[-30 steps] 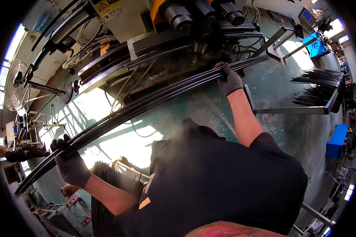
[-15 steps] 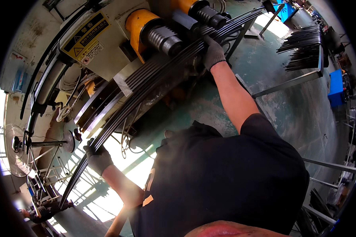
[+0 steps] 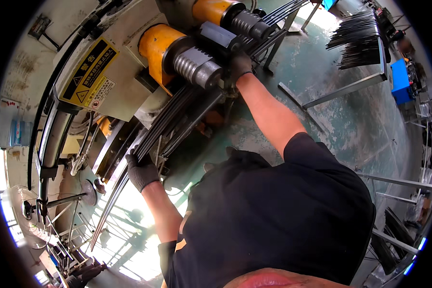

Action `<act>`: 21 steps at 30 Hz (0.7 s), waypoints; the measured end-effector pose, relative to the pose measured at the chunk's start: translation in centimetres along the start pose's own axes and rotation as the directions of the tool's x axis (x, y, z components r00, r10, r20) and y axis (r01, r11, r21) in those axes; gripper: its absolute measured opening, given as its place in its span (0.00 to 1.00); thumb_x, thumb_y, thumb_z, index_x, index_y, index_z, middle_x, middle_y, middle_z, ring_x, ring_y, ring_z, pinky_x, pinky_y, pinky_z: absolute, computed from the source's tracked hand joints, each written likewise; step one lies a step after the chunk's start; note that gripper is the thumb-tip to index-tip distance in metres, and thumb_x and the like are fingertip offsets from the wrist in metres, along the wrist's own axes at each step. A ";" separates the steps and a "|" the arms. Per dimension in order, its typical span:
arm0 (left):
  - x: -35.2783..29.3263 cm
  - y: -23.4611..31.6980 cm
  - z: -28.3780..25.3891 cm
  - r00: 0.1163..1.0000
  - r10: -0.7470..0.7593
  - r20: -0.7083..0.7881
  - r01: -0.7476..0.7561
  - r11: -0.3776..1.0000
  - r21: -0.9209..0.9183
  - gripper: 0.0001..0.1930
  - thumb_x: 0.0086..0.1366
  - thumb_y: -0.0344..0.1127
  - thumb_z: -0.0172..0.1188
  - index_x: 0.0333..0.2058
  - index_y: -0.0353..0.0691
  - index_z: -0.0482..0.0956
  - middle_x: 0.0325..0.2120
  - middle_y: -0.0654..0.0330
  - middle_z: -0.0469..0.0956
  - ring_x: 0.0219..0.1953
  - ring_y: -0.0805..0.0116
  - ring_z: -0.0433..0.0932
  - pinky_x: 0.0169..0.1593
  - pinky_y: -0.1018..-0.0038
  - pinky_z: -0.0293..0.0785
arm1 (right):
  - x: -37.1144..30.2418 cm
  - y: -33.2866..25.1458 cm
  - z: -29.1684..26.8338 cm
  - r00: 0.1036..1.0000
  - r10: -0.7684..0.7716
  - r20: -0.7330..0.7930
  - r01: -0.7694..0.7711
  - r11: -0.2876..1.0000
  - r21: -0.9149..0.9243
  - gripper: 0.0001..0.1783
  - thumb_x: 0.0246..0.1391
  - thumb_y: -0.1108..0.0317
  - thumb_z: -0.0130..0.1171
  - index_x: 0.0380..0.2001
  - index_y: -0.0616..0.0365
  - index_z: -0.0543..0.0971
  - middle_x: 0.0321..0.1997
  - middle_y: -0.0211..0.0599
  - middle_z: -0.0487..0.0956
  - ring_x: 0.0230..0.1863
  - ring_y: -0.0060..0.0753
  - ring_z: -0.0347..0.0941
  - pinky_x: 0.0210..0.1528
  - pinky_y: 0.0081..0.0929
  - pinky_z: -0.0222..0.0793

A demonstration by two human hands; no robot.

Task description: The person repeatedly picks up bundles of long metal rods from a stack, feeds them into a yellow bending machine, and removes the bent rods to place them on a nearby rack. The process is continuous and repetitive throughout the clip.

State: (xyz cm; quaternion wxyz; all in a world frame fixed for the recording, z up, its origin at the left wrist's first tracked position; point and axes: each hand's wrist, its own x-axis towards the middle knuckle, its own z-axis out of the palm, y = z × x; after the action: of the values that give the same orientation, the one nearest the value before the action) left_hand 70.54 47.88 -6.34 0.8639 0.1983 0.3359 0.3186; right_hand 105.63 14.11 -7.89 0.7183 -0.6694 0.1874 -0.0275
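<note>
A bundle of long thin dark metal rods (image 3: 170, 115) runs slantwise along the machine, from the lower left toward the upper right. My left hand (image 3: 141, 172), in a dark knit glove, is closed round the bundle left of the machine's grooved rollers. The rods' near ends (image 3: 105, 218) stick out past this hand toward the floor. My right hand (image 3: 239, 66), gloved the same way, grips the rods farther along, close to the rollers; some of its fingers are hidden. Between the hands, the bundle passes below the nearer grooved metal roller (image 3: 198, 67).
The machine has orange roller housings (image 3: 161, 45) and a yellow warning label (image 3: 90, 72). At the upper right, a metal stand (image 3: 345, 90) carries many dark rods. A floor fan (image 3: 26, 209) stands at the left. A blue box (image 3: 401, 81) is at the right.
The rod bundle has moved in toward the machine, under the rollers. My left hand has shifted right and a little up with it; my right hand has come left, nearer the rollers. The view has shifted slightly.
</note>
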 end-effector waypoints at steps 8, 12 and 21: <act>1.1 5.8 -0.5 0.998 0.037 0.046 -0.022 0.954 -0.298 0.16 0.73 0.36 0.54 0.48 0.27 0.81 0.45 0.46 0.84 0.53 0.49 0.81 0.65 0.48 0.74 | 0.2 -1.0 -1.3 0.957 -0.289 0.011 0.269 0.877 -0.398 0.21 0.63 0.52 0.57 0.39 0.61 0.84 0.40 0.54 0.84 0.44 0.55 0.82 0.43 0.42 0.74; 2.2 9.0 -5.0 0.974 0.132 -0.182 -0.175 0.954 -0.243 0.13 0.71 0.28 0.55 0.49 0.25 0.80 0.47 0.44 0.84 0.52 0.49 0.83 0.62 0.49 0.79 | -2.1 -2.4 -1.9 0.730 -0.542 0.416 0.537 0.078 -0.840 0.18 0.61 0.54 0.62 0.37 0.60 0.85 0.33 0.41 0.84 0.35 0.41 0.81 0.39 0.38 0.75; -1.0 -0.9 1.9 0.984 0.134 0.115 -0.107 0.970 -0.218 0.16 0.78 0.34 0.49 0.51 0.25 0.77 0.51 0.43 0.80 0.57 0.46 0.77 0.67 0.49 0.70 | -6.3 -0.9 -6.1 0.996 -0.082 0.037 0.063 0.927 0.369 0.21 0.68 0.54 0.59 0.51 0.61 0.80 0.46 0.33 0.85 0.46 0.31 0.82 0.47 0.28 0.76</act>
State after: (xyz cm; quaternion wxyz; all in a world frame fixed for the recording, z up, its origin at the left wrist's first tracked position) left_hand 71.68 46.28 -5.11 0.8790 0.1456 0.2310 0.3909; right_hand 98.06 10.02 -5.75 0.8340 -0.5300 0.1357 -0.0713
